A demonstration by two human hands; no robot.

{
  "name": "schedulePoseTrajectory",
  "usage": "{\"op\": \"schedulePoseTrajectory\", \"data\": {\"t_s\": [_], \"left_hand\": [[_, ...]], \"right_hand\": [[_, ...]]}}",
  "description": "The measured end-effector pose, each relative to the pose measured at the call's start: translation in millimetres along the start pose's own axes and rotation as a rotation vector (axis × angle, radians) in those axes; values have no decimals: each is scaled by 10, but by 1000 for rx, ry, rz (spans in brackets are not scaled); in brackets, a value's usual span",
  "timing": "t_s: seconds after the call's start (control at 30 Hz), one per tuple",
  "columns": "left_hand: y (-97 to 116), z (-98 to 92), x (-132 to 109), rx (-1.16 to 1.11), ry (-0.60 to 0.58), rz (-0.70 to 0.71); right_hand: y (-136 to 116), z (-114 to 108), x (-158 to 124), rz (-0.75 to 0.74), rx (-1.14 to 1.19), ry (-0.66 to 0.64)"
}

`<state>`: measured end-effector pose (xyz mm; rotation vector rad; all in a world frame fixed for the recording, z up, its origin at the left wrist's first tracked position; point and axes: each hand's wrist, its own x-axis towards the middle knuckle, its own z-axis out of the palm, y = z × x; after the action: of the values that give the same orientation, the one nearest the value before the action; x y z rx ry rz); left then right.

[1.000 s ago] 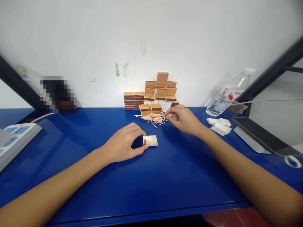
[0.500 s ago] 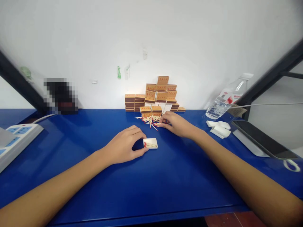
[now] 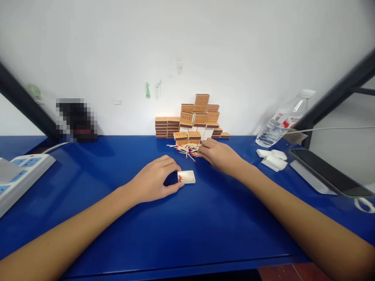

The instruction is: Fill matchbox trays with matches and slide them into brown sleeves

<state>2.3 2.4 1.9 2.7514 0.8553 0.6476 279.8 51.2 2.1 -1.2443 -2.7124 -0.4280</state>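
My left hand [image 3: 159, 177] grips the left end of a small white matchbox tray [image 3: 189, 174] between thumb and fingers, on the blue table. Several red-tipped matches [image 3: 186, 179] lie inside along the tray's near side. Beyond it, a loose pile of matches [image 3: 185, 149] is spread over the tabletop. At the pile's right edge is my right hand [image 3: 218, 153], its thumb and fingers closed together on matches; how many it holds is hidden. Just behind the pile stand orange-brown matchboxes [image 3: 194, 135].
More matchboxes [image 3: 200, 109] are stacked against the white wall. To the right are a tilted water bottle [image 3: 274, 121], white plastic pieces [image 3: 274, 160] and a phone [image 3: 328, 171]. A power strip [image 3: 27, 175] lies on the left, with a pixelated dark object [image 3: 77, 121] behind it.
My right thumb and fingers have drawn together at the pile's right edge. My left hand and the tray stay in place.
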Motion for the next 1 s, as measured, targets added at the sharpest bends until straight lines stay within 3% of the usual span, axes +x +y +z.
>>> {"op": "schedulePoseTrajectory", "data": {"t_s": [0.4, 0.6, 0.73, 0.87, 1.0], "left_hand": [[-9, 1, -7, 14, -4, 2], [-24, 7, -8, 41, 48, -23], [-55, 24, -12, 78, 74, -66], [-58, 36, -14, 65, 67, -57], [-42, 42, -12, 72, 66, -49]], "right_hand": [[-6, 12, 12, -49, -98, 17], [-5, -124, -43, 13, 136, 86], [-186, -235, -88, -56, 243, 107], [-435, -248, -87, -188, 89, 80], [-593, -212, -76, -225, 13, 62]]}}
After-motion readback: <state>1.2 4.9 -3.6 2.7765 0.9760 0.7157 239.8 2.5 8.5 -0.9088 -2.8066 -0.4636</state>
